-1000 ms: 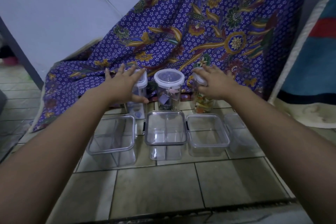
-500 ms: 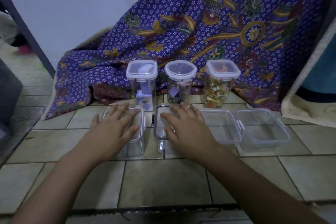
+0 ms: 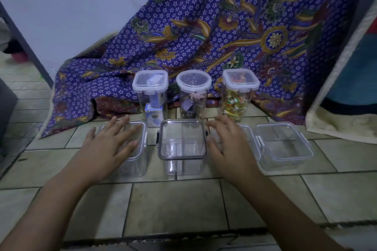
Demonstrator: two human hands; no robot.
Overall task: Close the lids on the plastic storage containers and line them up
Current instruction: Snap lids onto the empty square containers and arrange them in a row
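Three tall lidded jars stand in a back row: a square one [image 3: 151,87], a round one [image 3: 193,89] and a square one with colourful contents [image 3: 239,91]. In front is a row of clear empty containers. My left hand [image 3: 111,144] lies flat, fingers spread, on the lid of the left container [image 3: 134,165]. The grey-rimmed middle container [image 3: 182,144] is uncovered. My right hand [image 3: 228,146] rests flat on the third container [image 3: 247,136], mostly hiding it. The low far-right container [image 3: 285,146] has its lid on.
A purple patterned cloth [image 3: 224,32] drapes behind the jars. Everything stands on a tiled floor [image 3: 173,206]. A pale wall [image 3: 61,16] is at the left, a cream-edged mat [image 3: 336,120] at the right.
My right hand has shifted right, from the middle container to the third one. My left hand stays on the left container. The view has tilted down slightly.
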